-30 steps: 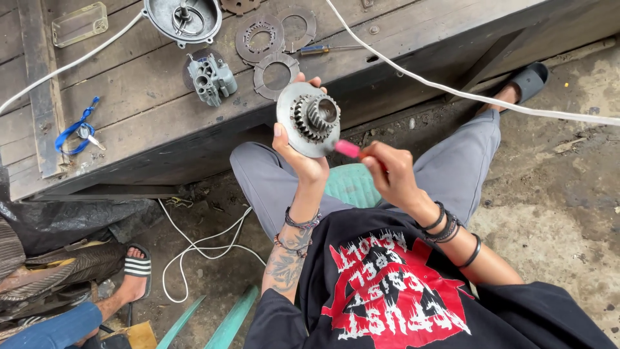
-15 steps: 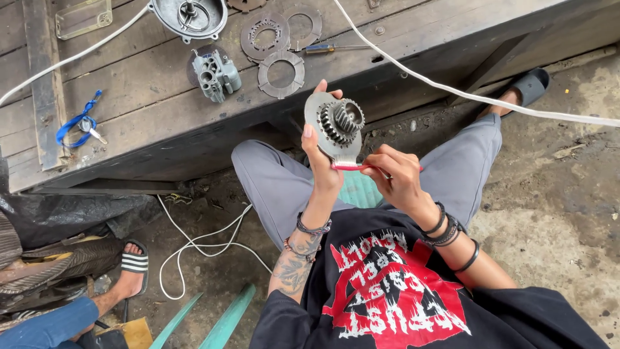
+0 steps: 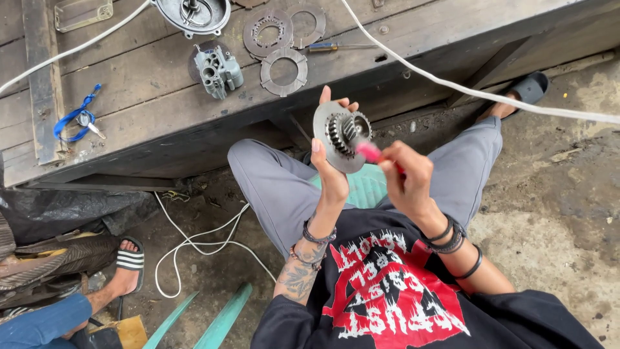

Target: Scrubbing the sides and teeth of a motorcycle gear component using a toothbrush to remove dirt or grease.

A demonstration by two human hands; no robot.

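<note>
Steel gear hub (image 3: pixel 344 134) clamped in left hand (image 3: pixel 330 174); right hand (image 3: pixel 405 178) pinches pink brush (image 3: pixel 369 152) at teeth. Risk: greasy hub slips, drops onto concrete floor (image 3: pixel 555 207).

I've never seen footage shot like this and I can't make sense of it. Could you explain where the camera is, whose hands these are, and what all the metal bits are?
The camera sits on a person's head and looks straight down, so you see their own arms, grey trousers and black printed shirt from above. They are seated in front of a low wooden workbench.

The left hand holds up a round metal gear assembly, a disc with a toothed gear at its centre. The right hand holds a small pink-tipped tool against that gear.

On the bench lie flat metal rings, a small grey metal block, a round housing, a screwdriver and a key on a blue strap. A white cable crosses the scene.

At the lower left, a sandalled foot belongs to another person.
</note>
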